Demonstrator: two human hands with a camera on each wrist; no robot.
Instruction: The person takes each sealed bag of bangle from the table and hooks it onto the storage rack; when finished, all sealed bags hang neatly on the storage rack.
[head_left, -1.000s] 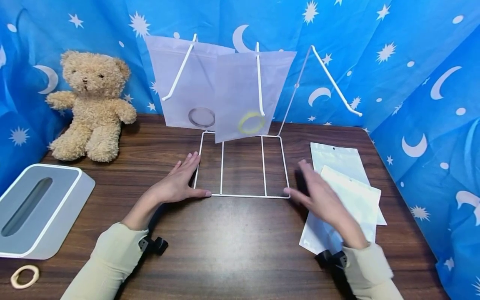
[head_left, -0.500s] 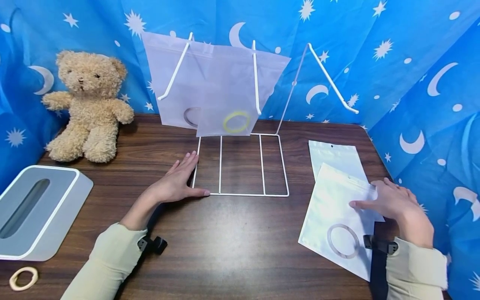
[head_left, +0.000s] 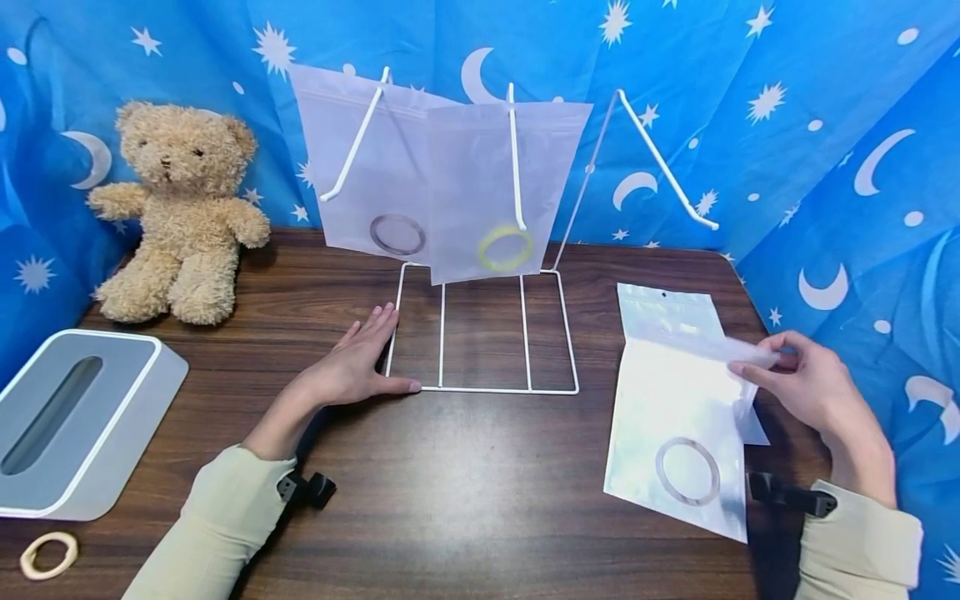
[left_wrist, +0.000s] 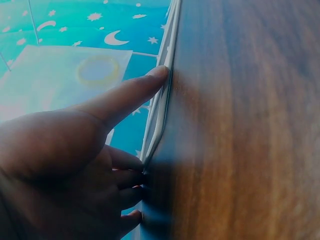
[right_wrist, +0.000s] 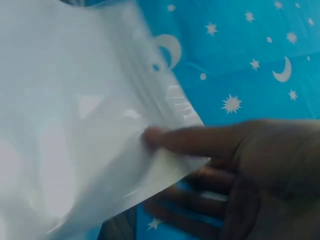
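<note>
My left hand rests at the front-left corner of a white wire rack. Its fingers lie straight along the left bar, and the thumb touches the front bar. Between thumb and fingers, my right hand pinches the top right corner of a translucent white zip bag with a greyish ring inside. The top of this bag is lifted and bent, while its lower part lies low over the table. Beneath it, another white bag with a hang hole is partly covered.
Two bags hang from the rack's hooks: a left bag with a dark ring and a middle bag with a yellow ring. The right hook is bare. A teddy bear, tissue box and cream ring stand left.
My right hand has gone from the rack's right corner to the bags, taken hold of the top one and raised its upper edge. The hanging middle bag swung left and back. My left hand stays put.
</note>
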